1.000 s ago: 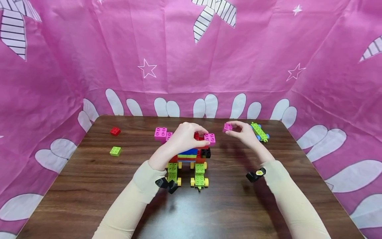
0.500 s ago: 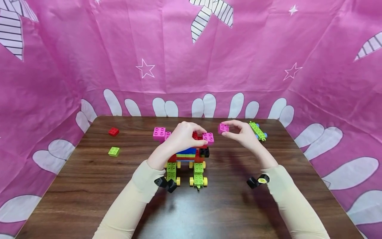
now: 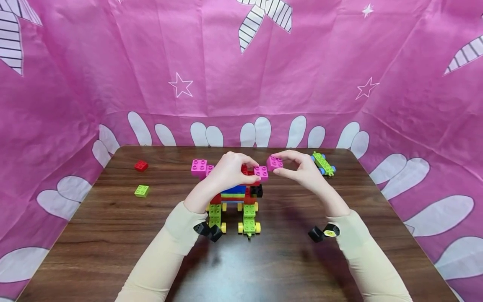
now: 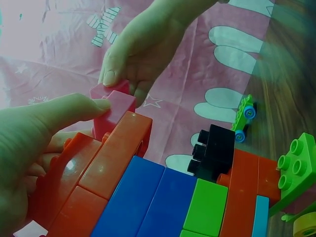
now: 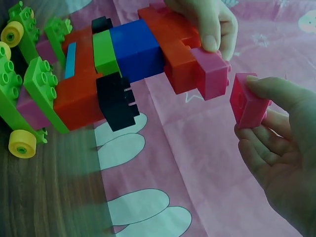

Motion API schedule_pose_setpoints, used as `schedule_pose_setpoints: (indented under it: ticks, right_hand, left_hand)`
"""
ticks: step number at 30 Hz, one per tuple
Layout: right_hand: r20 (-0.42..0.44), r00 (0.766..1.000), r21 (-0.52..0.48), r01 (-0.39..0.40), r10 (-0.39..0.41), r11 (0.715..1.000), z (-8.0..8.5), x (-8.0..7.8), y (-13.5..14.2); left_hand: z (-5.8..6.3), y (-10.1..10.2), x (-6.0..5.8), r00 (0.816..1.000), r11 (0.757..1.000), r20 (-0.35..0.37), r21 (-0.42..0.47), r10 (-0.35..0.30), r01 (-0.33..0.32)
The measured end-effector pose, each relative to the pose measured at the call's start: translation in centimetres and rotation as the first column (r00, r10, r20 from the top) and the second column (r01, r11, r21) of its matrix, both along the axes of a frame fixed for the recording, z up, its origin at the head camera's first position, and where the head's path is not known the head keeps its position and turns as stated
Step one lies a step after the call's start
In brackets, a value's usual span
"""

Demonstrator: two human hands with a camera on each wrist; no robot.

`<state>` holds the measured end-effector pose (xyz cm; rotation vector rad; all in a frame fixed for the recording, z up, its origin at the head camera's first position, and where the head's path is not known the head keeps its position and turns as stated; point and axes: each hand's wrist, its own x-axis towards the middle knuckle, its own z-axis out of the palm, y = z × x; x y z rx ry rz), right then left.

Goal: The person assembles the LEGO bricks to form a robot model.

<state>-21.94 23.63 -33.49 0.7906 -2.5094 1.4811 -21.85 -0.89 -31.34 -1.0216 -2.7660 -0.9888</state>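
A toy figure built of bricks stands on the table, with a blue middle, red bricks and lime wheeled legs. My left hand reaches over its top and pinches the pink brick fixed at its right end. My right hand holds a loose pink brick between thumb and fingers. In the right wrist view a small gap separates this brick from the pink one on the figure. A black brick sticks out lower on the same side. The left hand hides part of the red top.
A red brick and a lime brick lie at the table's left. A lime wheeled base with blue wheels stands at the back right. Another pink brick tops the figure's left end. A pink printed cloth surrounds the table.
My right hand has moved left with its pink brick, up close to the pink brick on the figure. My left hand keeps its grip on the figure's right end.
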Motion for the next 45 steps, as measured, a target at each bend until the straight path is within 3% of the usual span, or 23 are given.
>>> schedule_pose_setpoints:
  ticks: [11, 30, 45]
  right_hand:
    - [-0.009, 1.000, 0.037, -0.028, 0.028, 0.999, 0.5, 0.3, -0.5]
    - [-0.143, 0.988, 0.168, -0.026, 0.050, 0.985, 1.3, 0.7, -1.1]
    - [-0.144, 0.986, 0.214, -0.052, 0.084, 0.976, 1.5, 0.5, -1.5]
  left_hand:
    - [0.2, 0.0, 0.0, 1.000, 1.000, 0.004, 0.003, -0.008, 0.008]
    - [0.3, 0.2, 0.0, 1.000, 1.000, 0.012, 0.008, -0.011, 0.011]
    - [0.1, 0.0, -0.1, 1.000, 1.000, 0.006, 0.021, -0.015, 0.015]
